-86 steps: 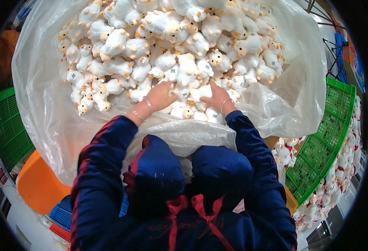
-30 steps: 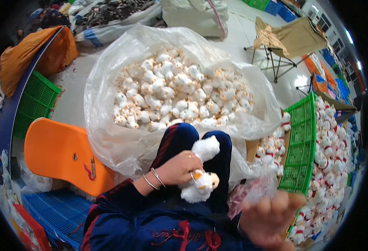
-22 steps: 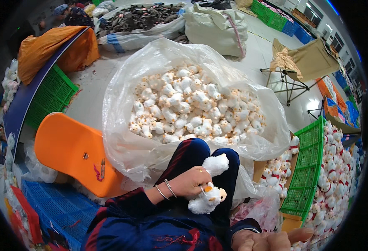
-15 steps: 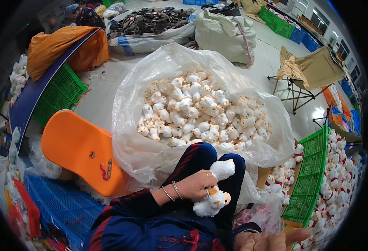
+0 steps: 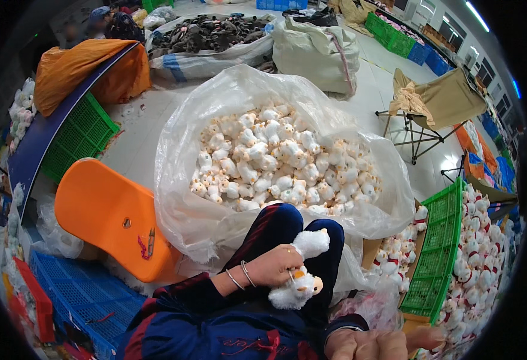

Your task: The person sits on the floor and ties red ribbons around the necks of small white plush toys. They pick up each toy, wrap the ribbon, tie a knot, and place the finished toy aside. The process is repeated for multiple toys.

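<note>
This side of the plastic bag point(image 5: 172, 165), the left hand point(image 5: 277, 264) clamps its fingers around two white plush toys point(image 5: 311, 242), seemingly bunched for one-handed holding. Farther from the bag, the right hand point(image 5: 368, 345) holds its thumb apart.

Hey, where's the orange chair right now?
In the head view, the orange chair is on your left, between the see-through plastic bag of white plush toys and the blue crate at lower left.
</note>
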A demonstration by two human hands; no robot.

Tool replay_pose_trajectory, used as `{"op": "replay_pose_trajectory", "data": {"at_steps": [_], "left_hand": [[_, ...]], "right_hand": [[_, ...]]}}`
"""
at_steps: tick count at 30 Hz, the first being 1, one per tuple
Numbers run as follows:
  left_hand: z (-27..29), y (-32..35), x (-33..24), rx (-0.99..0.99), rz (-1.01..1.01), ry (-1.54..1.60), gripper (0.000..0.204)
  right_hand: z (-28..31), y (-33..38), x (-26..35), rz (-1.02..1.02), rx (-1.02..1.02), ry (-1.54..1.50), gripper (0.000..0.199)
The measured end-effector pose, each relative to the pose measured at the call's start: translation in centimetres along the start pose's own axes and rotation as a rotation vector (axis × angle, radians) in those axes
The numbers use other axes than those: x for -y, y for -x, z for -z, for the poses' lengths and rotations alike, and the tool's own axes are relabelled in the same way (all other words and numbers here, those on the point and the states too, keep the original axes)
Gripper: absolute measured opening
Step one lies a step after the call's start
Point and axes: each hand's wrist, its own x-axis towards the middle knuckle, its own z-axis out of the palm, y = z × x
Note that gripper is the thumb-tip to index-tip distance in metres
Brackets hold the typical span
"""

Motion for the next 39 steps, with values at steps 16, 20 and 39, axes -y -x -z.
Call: {"op": "replay_pose_trajectory", "data": {"at_steps": [16,20,39], "left_hand": [[-0.7,-0.2,0.3,-0.057,-0.026,-0.004,0.006],[-0.9,0.3,0.2,-0.094,-0.032,0.006,0.007],[-0.2,0.0,-1.0,-0.119,-0.074,0.028,0.018]], "right_hand": [[-1.1,-1.2,0.3,-0.062,0.008,-0.028,0.043],[-0.5,-1.7,0.4,-0.127,0.083,-0.020,0.049],[12.6,-4.4,-6.2,0.174,-0.254,-0.137,0.102]]}}
